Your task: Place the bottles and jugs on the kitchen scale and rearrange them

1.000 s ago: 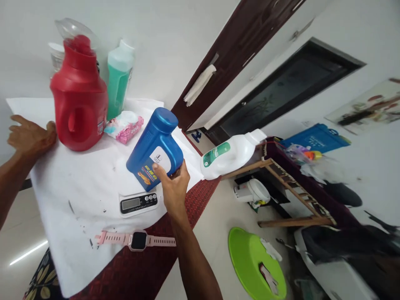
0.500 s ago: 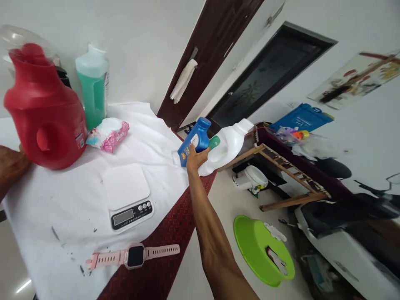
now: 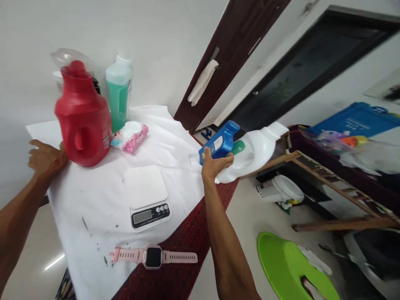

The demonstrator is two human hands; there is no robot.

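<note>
At the far right end of the table, my right hand point(image 3: 216, 166) grips the lower part of a blue bottle point(image 3: 218, 143), thumb in front, other fingers partly hidden. Right beside it a white bottle point(image 3: 254, 152) with a green label leans tilted. On the left, my left hand point(image 3: 46, 158) has its fingers spread, the thumb side against a red detergent jug point(image 3: 86, 121). A white kitchen scale point(image 3: 146, 187) lies bare in the middle of the cloth. Below it is a pink-strapped smartwatch point(image 3: 153, 257).
Behind the jug stands a bottle of green liquid point(image 3: 118, 96), with a pink wipes pack point(image 3: 131, 136) before it. White cloth point(image 3: 93, 208) covers much of the table over a red patterned cover point(image 3: 175, 254). A green basin point(image 3: 287, 266) and white bucket point(image 3: 284, 189) are on the floor.
My right hand has carried the blue bottle off the scale to the right, next to the white bottle. My left hand remains by the red jug. The view has shifted.
</note>
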